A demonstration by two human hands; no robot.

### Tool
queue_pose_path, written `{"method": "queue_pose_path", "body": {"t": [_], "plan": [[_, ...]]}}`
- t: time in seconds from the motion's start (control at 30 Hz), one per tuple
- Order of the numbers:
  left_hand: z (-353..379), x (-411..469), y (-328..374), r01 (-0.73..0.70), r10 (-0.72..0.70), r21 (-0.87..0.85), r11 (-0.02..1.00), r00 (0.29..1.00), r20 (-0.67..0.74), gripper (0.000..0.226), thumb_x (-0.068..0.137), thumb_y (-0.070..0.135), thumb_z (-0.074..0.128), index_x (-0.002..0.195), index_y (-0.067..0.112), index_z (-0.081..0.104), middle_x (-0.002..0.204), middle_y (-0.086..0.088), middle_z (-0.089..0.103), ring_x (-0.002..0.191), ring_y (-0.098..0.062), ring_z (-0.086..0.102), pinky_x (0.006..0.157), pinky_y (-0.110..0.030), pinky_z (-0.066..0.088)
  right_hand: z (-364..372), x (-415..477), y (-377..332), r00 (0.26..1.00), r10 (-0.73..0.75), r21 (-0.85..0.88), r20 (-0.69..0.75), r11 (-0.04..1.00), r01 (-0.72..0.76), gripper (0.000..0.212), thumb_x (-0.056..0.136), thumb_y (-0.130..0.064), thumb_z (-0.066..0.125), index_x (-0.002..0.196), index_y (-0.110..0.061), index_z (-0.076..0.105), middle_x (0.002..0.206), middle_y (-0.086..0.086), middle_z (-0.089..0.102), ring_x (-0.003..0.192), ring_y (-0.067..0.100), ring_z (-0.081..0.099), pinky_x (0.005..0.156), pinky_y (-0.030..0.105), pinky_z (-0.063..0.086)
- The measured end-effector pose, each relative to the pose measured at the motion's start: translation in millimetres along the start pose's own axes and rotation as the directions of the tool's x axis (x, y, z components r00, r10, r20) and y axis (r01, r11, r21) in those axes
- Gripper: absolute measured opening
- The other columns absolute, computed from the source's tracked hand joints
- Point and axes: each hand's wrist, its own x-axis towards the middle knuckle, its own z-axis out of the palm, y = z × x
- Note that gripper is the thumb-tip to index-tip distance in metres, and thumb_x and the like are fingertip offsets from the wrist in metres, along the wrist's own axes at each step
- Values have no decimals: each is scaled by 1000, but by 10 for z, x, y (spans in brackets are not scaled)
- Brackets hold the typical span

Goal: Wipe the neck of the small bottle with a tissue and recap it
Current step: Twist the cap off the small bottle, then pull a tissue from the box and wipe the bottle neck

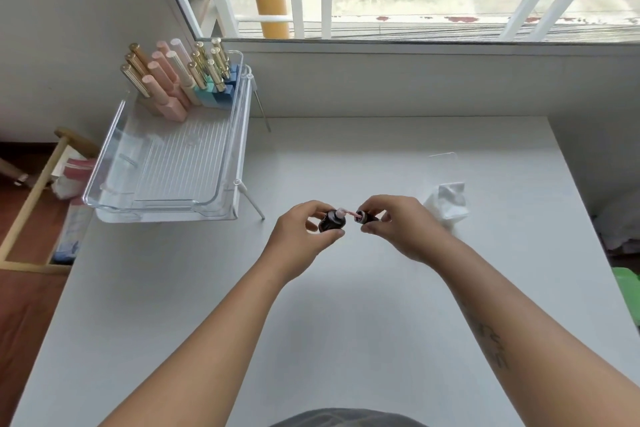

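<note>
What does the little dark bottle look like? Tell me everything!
The little bottle is dark, almost black, glossy, with a pale neck at the top. It is open: the cap is off, in the right hand, its pink brush reaching toward the neck. The left hand holds the bottle tilted above the white table, fingers wrapped round it.

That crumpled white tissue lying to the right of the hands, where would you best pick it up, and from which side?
Probably from above, pinching the raised crumpled peak of the tissue. It lies loose on the white table with folds standing up, so there is no flat edge to slide under. The right hand is nearest but holds the brush cap; the left hand holds the small bottle.
</note>
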Motion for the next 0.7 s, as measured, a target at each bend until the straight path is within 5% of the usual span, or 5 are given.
{"method": "queue_pose_path", "body": {"t": [0.37,0.7], "plan": [[133,104,-163,97,-98,-107,990,995,-2,23,78,30,79,93,43,69,100,22,67,75,-5,64,63,-18,49,321,215,342,966,184,247,-184,959,-136,12,86,-21,70,89,-31,64,96,-17,62,66,2,53,59,19,43],[181,113,-266,123,-119,-151,981,992,40,26,77,28,79,90,48,68,90,38,65,65,8,58,52,-3,43,514,312,617,933,247,263,-262,948,-177,11,88,-18,67,88,-29,64,98,-8,62,64,1,51,59,15,39]]}}
